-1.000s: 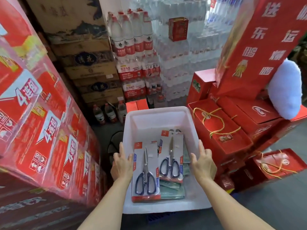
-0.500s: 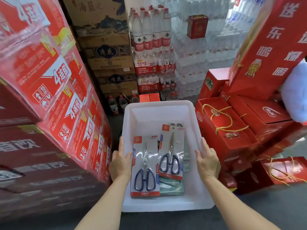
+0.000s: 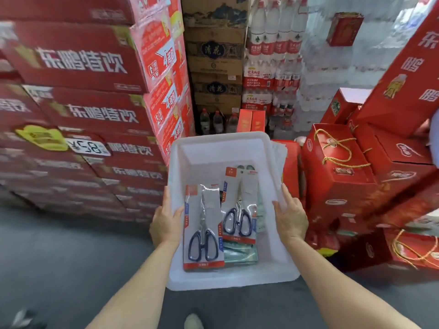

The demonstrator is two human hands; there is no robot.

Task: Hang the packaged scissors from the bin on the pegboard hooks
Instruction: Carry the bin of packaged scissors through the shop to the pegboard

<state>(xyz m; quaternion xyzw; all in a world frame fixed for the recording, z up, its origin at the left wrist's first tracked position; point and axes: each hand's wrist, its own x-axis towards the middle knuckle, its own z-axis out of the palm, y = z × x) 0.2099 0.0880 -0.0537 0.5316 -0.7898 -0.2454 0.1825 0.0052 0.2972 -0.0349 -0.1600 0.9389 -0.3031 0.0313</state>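
A person carries a white rectangular plastic bin point(image 3: 228, 148) in front of them, seen from above by the head camera. The left hand point(image 3: 166, 222) clasps the bin's left wall, thumb hooked over the rim and inside, fingers down the outside. The right hand point(image 3: 291, 218) clasps the right wall the same way — thumb inside, fingers along the outer face. So each grip is closed on the bin itself.

Inside the bin lie the packaged scissors. One pack of dark-blue-handled scissors on a grey card with red bands point(image 3: 203, 227) lies flat at the left, just beside the left thumb, handles toward the person. A second, similar pack point(image 3: 240, 205) lies just to its right and a little farther away, its near left edge touching or overlapping the first. Beneath them show pale green packets point(image 3: 241, 254); their contents cannot be made out.

Around the bin stands stock — stacked red drink cartons with white lettering point(image 3: 83, 110) at the left, brown cardboard boxes point(image 3: 215, 53) and shrink-wrapped water bottles with red labels point(image 3: 270, 48) straight ahead, and red gift boxes with gold cord handles point(image 3: 339, 167) at the right. Below is grey floor point(image 3: 66, 264), and the toe of a light shoe point(image 3: 193, 321) shows at the bottom edge.
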